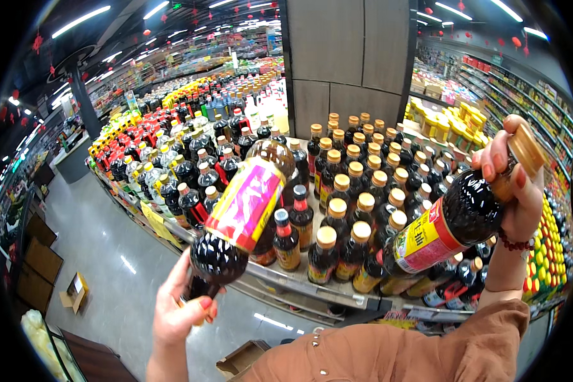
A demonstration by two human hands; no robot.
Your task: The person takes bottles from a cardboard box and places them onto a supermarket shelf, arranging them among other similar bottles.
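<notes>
My left hand (pixel 184 298) grips the neck of a dark sauce bottle (pixel 246 205) with a pink and yellow label; its base tilts up and away, and its cap is hidden in the hand. At the right, my right hand (pixel 515 186) is closed around the neck of another dark sauce bottle (pixel 439 229), just below its gold cap, with the yellow and red label showing and the base pointing lower left. Both bottles are held above a shelf display of upright gold-capped sauce bottles (pixel 336 215). Two dark-capped bottles (pixel 286 241) stand near the display's front edge.
A grey panelled pillar (pixel 348 52) rises behind the display. Many bottles with red and yellow caps (pixel 148 157) fill the left side. The shelf's front edge (pixel 310 286) runs before me. Open cardboard boxes (pixel 76 291) lie on the grey floor (pixel 105 238). Yellow-lidded jars stand at the right.
</notes>
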